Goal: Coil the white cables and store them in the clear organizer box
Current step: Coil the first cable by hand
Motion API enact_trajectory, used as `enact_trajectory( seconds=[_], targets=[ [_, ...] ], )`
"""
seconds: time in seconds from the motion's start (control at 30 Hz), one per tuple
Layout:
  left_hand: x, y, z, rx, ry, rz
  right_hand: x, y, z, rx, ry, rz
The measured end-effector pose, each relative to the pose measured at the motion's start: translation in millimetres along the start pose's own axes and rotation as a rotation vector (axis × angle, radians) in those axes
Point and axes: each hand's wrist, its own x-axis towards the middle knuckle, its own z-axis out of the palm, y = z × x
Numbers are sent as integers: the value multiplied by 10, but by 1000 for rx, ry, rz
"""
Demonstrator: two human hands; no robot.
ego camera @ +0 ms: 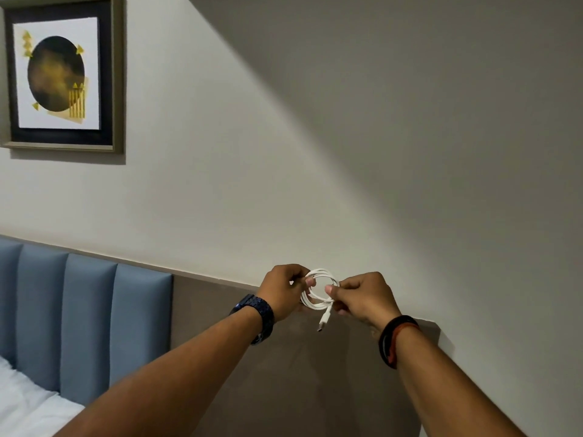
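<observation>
Two hands are held up before the wall, and the coiled cable (318,288) is pinched between them: left hand (285,290) on its left side, right hand (362,298) at its lower right, where the plug end (322,323) hangs down. No box is seen.
</observation>
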Motion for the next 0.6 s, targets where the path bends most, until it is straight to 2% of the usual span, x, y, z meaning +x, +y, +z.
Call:
enact_trajectory(
  seconds=[0.17,0.3,0.4,0.47,0.53,0.6],
  targets=[
    [-6,-39,2,6,61,28,15,7,-8,283,-79,143],
    [-49,-65,-9,18,108,136,13,41,-14,366,-126,184],
    [-58,-94,-20,189,189,286,15,71,3,391,-126,200],
    [-58,-117,-24,396,206,511,8,72,24,401,-119,198],
    [-69,-161,-41,580,185,716,4,67,34,411,-96,191],
    [-108,-175,-85,652,125,775,3,65,25,429,-73,190]
  ],
)
